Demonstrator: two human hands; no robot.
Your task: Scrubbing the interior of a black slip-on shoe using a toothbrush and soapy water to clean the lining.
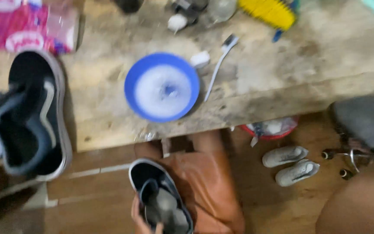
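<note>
Your hand (143,221), near bottom edge, grip closed on dark sneaker (161,199) over lap; which hand, cannot tell. Second dark sneaker (31,117) overhangs bench (282,82) near edge, left; may tip off. Blue bowl (162,86) of suds close to edge; knock spills it

An orange-brown garment (208,190) is being worn over the leg. Its cloth is being shown as plain and unpatterned, with soft folds and creases being seen along its length. Whether it is trousers or shorts is being left unclear by the blur. Only part of one bare hand (138,218) is being shown at the lower edge of the view, with a few fingers (158,228) being made out. Which hand it is cannot be told. A large rounded bare part of the body (356,206) is being shown at the lower right. It is being blurred too heavily to be identified as arm or knee.
</note>
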